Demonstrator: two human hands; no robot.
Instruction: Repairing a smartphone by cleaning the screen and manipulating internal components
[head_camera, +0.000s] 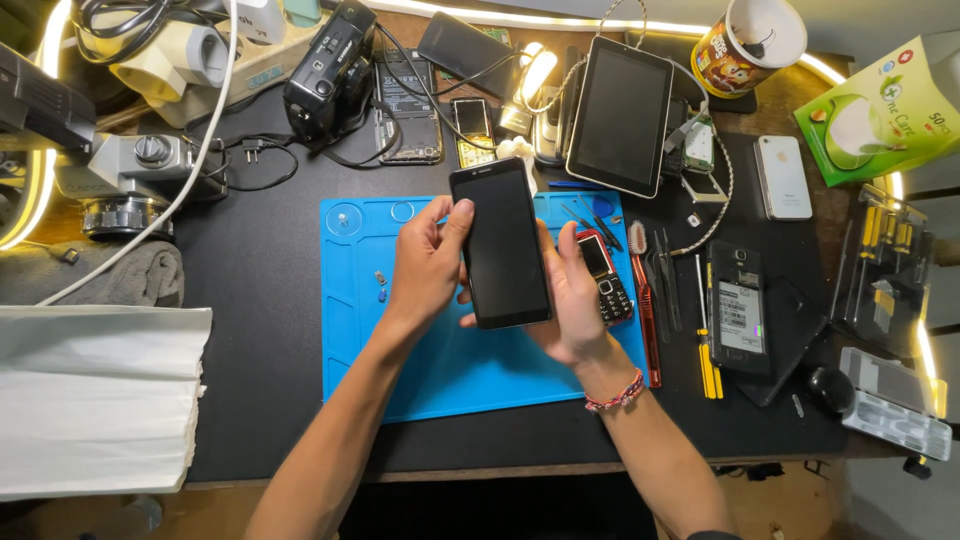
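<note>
Between both hands (500, 275), smartphone (500, 243) upright lengthwise.

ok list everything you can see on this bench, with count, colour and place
smartphone: 1, black, screen dark, held over the mat
repair mat: 1, blue, bench centre
keypad phone: 1, red and black, on the mat's right side
tablet: 1, black, propped behind the mat
white phone: 1, face down, right rear
opened phone: 1, black, right of the mat
screwdrivers: yellow handles, right of the mat
green box: 1, far right rear
camera: 1, black, rear left
left hand: grips the smartphone's left edge
right hand: supports its right side
</note>
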